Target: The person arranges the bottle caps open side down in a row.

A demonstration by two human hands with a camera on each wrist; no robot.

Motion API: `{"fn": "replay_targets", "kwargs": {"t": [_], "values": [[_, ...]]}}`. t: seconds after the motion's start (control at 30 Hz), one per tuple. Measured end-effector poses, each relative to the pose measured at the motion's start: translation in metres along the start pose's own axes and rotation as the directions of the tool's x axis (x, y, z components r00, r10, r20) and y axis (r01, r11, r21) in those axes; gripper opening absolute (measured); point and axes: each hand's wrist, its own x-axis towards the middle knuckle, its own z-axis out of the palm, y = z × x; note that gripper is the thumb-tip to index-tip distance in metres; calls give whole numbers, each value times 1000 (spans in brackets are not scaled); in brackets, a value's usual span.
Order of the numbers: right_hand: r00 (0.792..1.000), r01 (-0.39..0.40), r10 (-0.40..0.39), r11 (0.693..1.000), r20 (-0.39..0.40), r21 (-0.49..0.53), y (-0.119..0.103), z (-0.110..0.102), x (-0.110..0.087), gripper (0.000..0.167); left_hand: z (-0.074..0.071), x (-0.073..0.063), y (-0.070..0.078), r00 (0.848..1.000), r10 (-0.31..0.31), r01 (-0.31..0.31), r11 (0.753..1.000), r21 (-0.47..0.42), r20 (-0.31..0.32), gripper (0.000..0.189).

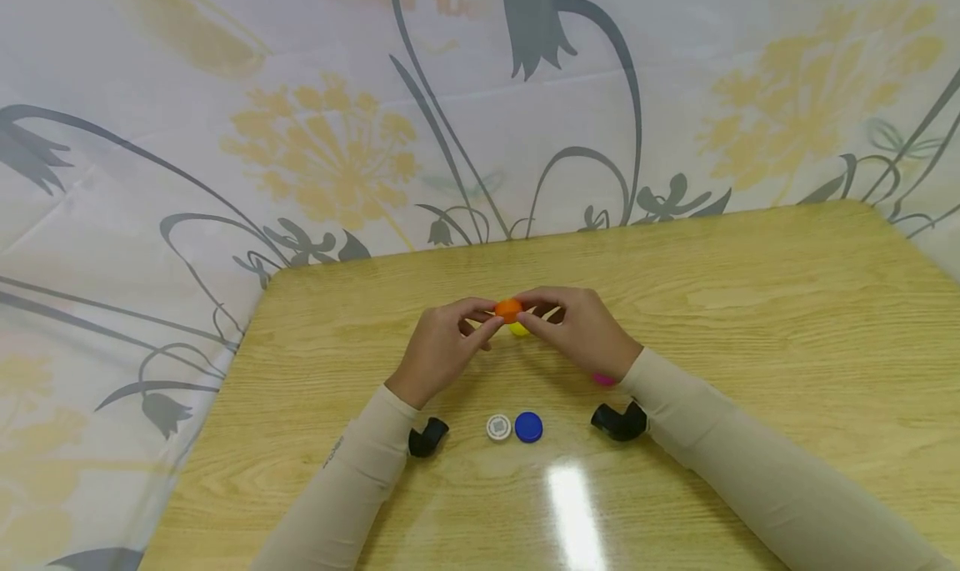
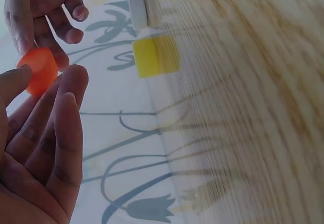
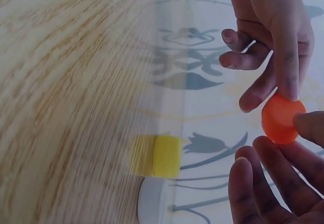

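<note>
An orange bottle cap [image 1: 508, 310] is held up above the table between both hands. My left hand [image 1: 441, 348] pinches its left side between thumb and fingers. From the other side, my right hand [image 1: 583, 328] pinches the same cap with thumb and forefinger. The remaining fingers of both hands are spread or loosely bent in the wrist views. Partly hidden behind the orange cap in the head view is a yellow cap [image 1: 519, 329]; in the left wrist view the yellow cap [image 2: 146, 58] stands on the tabletop, apart from the hands.
A white cap [image 1: 498, 428] and a blue cap [image 1: 528, 428] lie side by side nearer to me. Something pink [image 1: 604, 379] shows under the right wrist. Black curved pieces [image 1: 619, 422] sit beside both wrists. A patterned cloth [image 1: 480, 121] hangs behind the wooden table [image 1: 750, 304].
</note>
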Motion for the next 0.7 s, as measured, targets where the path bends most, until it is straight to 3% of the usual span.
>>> {"fn": "replay_targets", "kwargs": {"t": [0.3,0.53,0.7], "values": [[999,33,-33,999,-31,-4,2,1,0,32,0,0,1,1000,1,-1,1000,-16,24,29],[1000,0,1,999,-31,48,2,1,0,29,0,1,2,998,64,-64,998,-30,12,44],[1000,-13,14,998,-21,56,1,1,-1,25,0,0,2,997,72,-72,997,-26,5,36]]}}
